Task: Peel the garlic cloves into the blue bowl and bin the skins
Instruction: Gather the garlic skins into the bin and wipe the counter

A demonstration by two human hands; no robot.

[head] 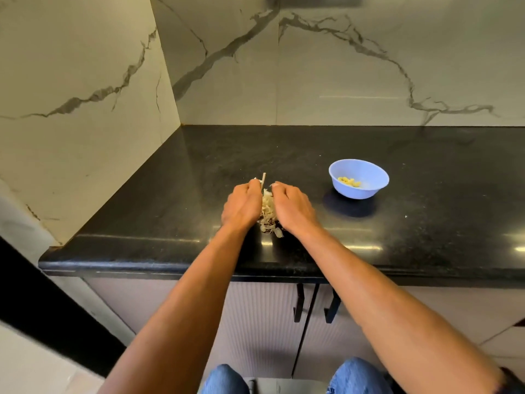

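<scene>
On the glossy black speckled stone counter [176,200], both hands sit close together on either side of a small heap of pale, papery garlic skins [268,209]. The left hand [243,204] lies knuckles-up on the left flank of the heap, its fingers curled downward and toward the pile; a thin pale stalk [264,180] stands up just beside its fingertips, though whether the fingers actually pinch it cannot be told. The right hand [294,207] mirrors it on the right flank, fingers bent inward with their tips at the far end of the heap, seemingly bunching the skins; what, if anything, they grip is hidden from above. A few loose flakes of skin [277,231] lie on the counter at the near end of the pile, between the two wrists. To the right and slightly farther away, well apart from the hands, stands a round light-blue plastic bowl [366,169] with a small cluster of peeled yellowish garlic cloves [350,182] in its bottom. Behind the counter rise white marble-patterned wall panels [326,66] with grey veins. Below the counter's near edge are pale cabinet doors with two black handles [299,304], and the person's blue-jeaned knees [356,373] show at the bottom.
</scene>
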